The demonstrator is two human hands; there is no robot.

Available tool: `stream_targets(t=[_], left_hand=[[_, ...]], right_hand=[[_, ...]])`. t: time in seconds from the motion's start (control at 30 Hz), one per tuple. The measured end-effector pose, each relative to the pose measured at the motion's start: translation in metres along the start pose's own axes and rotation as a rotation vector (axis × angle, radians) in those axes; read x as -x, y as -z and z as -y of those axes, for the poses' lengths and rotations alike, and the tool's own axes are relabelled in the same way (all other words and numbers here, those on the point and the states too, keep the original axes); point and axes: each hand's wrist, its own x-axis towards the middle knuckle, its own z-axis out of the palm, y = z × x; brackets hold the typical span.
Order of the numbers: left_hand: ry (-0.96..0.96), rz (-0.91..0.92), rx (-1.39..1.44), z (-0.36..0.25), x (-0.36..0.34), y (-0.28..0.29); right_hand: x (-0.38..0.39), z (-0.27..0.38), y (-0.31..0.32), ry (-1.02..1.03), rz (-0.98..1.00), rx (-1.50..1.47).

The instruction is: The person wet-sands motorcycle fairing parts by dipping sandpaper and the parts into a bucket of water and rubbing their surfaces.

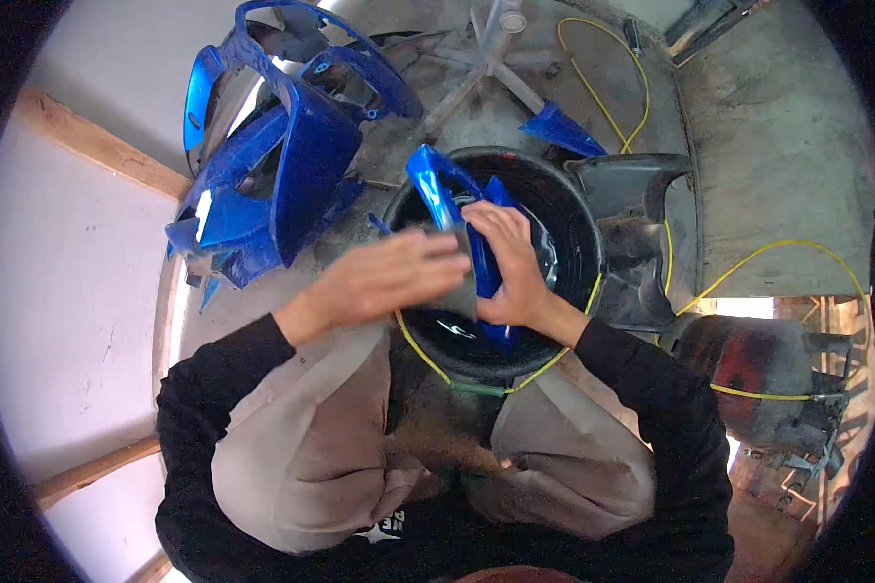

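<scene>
A glossy blue plastic panel point(428, 180) tilts across a black tub point(578, 204) with water in it, between my knees. My right hand point(510, 262) grips the panel's right side, thumb low and fingers over its upper part. My left hand point(389, 277), blurred by motion, presses its fingers on a dark grey sheet point(465, 296) against the panel. More blue plastic shows inside the tub, partly hidden behind the panel and my right hand.
Large blue fairing pieces point(311, 185) lie left. A metal stand point(496, 58) and small blue piece point(559, 126) sit beyond the tub. Black plastic parts point(632, 185), a yellow hose point(778, 248) and a dark tank point(749, 360) are on the right. A white wall point(78, 282) borders the left.
</scene>
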Motion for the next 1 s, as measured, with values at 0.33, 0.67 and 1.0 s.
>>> stream_targets(t=[0.33, 0.67, 1.0], left_hand=[[0.141, -0.213, -0.085, 0.020, -0.002, -0.008], [0.219, -0.198, -0.050, 0.011, 0.002, -0.011], [-0.005, 0.009, 0.117, -0.003, 0.005, -0.012]], right_hand=[[-0.009, 0.006, 0.001, -0.026, 0.010, -0.002], [-0.004, 0.005, 0.002, -0.031, 0.012, 0.002], [-0.003, 0.002, 0.001, -0.027, -0.001, -0.001]])
